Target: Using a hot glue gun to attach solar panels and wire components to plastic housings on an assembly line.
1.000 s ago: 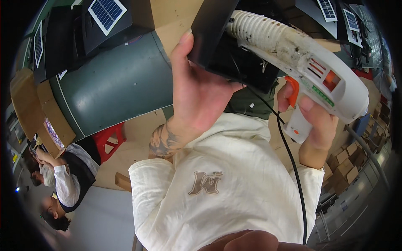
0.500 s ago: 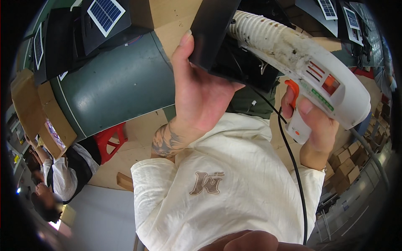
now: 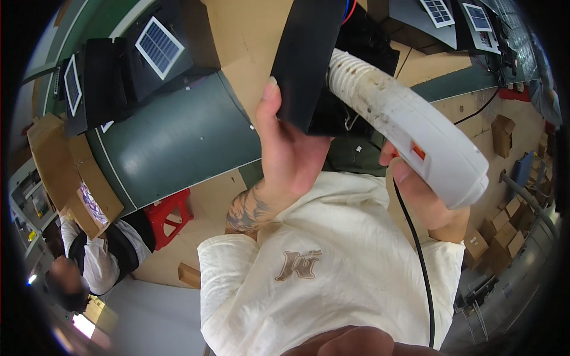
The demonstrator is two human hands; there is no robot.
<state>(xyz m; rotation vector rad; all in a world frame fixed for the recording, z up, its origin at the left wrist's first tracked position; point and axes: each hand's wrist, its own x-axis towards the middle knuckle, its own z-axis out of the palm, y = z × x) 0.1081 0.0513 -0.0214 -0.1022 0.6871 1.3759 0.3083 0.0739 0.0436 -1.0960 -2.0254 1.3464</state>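
My left hand (image 3: pixel 291 154) grips a black box-shaped casing (image 3: pixel 309 59) from below, thumb up along its left side. My right hand (image 3: pixel 424 199) holds a white glue gun (image 3: pixel 409 127) by its handle, an orange trigger just showing at my fingers. The gun's ribbed, stained barrel points up and left into the open side of the black casing. A black cord (image 3: pixel 418 261) runs down from the gun over my cream shirt. The gun's tip is hidden inside the casing.
A green workbench (image 3: pixel 172 142) carries black units with small solar panels (image 3: pixel 157 47) and brown cardboard sheets (image 3: pixel 249 35). A red stool (image 3: pixel 169 213) stands below it. Another person in a white sleeve sits at lower left (image 3: pixel 98 261). Cardboard boxes (image 3: pixel 502 133) lie on the floor at right.
The glue gun has turned so its side label and orange trigger are mostly hidden, and its barrel has pushed further into the black casing. Both hands sit closer to the camera.
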